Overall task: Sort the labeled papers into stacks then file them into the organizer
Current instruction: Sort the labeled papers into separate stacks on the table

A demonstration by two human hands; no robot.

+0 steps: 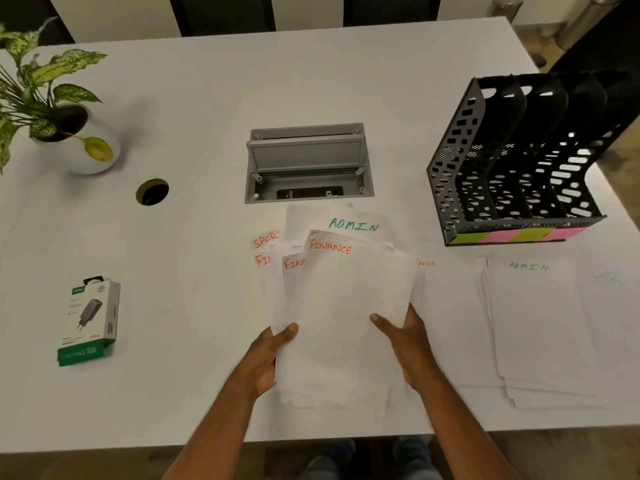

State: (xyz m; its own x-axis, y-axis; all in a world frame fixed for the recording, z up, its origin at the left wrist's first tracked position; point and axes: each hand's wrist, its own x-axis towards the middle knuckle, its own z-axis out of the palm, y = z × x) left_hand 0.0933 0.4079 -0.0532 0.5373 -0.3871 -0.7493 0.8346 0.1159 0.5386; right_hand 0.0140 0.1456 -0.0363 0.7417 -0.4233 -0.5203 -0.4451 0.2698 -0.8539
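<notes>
The left hand and the right hand each grasp a side edge of a loose bundle of papers, thumbs on top, its long axis running away from the person. Top sheets read FINANCE, ADMIN and part of SPORT. Right of the bundle lie a FINANCE stack and an ADMIN stack, nearer the right hand. Beyond those stacks, the organizer stands on the surface.

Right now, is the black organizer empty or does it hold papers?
Empty: light shows through the slots of the organizer, and no paper stands in any compartment.
</notes>
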